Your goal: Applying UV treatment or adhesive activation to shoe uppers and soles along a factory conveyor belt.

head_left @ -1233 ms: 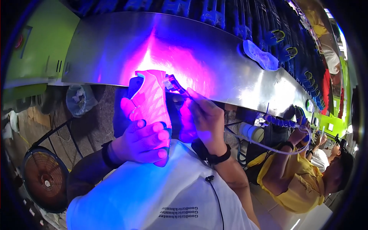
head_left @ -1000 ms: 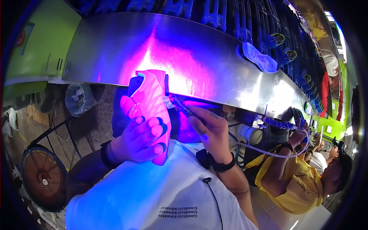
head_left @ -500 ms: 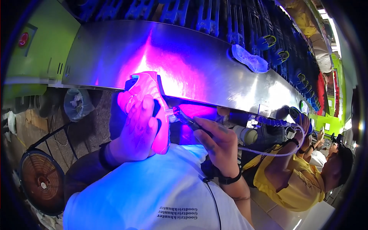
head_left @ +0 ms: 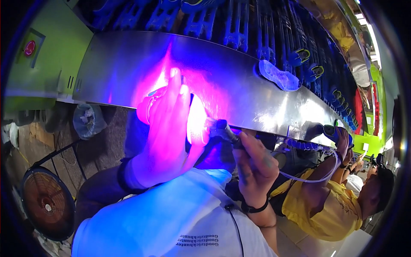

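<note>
Under strong pink and blue light, my left hand (head_left: 168, 128) grips a shoe (head_left: 198, 118), its fingers stretched over the upper and the thumb at the near end. Much of the shoe is hidden behind that hand, and glare washes out its surface. In my right hand (head_left: 258, 165) is a brush (head_left: 230, 134) with a dark handle, pinched between thumb and fingers. Its pale bristle end points left and meets or nearly meets the shoe's right edge; glare hides the exact contact.
A metal ledge (head_left: 244, 81) runs across in front, with a purplish sole-shaped piece (head_left: 279, 76) on it. Beyond are dark racks carrying shoes (head_left: 299, 56). At left stand a fan (head_left: 47, 207), a plastic-lined bin (head_left: 88, 122) and a green cabinet (head_left: 51, 47). A co-worker in yellow (head_left: 323, 205) works at right.
The shoe has turned and shifted slightly right and up; my left fingers now extend farther over it. My right hand and the brush have moved a little right and down.
</note>
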Motion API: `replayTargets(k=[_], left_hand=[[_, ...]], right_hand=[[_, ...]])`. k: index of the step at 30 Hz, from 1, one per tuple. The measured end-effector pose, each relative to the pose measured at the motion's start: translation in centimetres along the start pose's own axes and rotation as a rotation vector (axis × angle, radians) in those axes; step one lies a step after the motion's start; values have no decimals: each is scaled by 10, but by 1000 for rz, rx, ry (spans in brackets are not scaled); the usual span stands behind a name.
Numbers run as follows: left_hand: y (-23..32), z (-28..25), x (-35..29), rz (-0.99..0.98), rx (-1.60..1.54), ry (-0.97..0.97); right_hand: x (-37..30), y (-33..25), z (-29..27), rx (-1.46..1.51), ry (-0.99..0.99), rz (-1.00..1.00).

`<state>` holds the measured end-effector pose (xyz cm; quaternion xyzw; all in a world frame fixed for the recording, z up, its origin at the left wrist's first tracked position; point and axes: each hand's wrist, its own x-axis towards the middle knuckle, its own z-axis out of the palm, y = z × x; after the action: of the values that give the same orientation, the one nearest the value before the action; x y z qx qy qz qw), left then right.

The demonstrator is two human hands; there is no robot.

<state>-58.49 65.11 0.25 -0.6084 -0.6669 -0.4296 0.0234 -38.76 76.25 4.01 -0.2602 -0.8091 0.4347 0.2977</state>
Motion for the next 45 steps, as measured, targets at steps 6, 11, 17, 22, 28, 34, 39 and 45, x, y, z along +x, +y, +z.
replayTargets(k=[6, 11, 17, 22, 28, 34, 39, 45], left_hand=[[-8, -3, 26, -66, -18, -57], [-18, -22, 45, -172, -111, -169], [-32, -41, 60, -330, -205, -275], [-61, -55, 58, -214, 56, -352], [-125, -59, 7, -306, -198, -503], [-75, -55, -13, -248, -360, -435], [-68, -70, -19, -212, -400, -530], [-72, -80, -14, -250, -380, -536]], right_hand=[[33, 2, -3, -179, 73, -183], [48, 14, 4, -109, 66, -207], [57, 42, 36, 8, 103, -200], [41, 61, 71, 68, 98, 8], [49, 47, 72, 81, 50, 84], [69, 10, 46, 195, 9, -5], [70, -14, 36, 181, -75, 219], [64, -11, 32, 123, -111, 176]])
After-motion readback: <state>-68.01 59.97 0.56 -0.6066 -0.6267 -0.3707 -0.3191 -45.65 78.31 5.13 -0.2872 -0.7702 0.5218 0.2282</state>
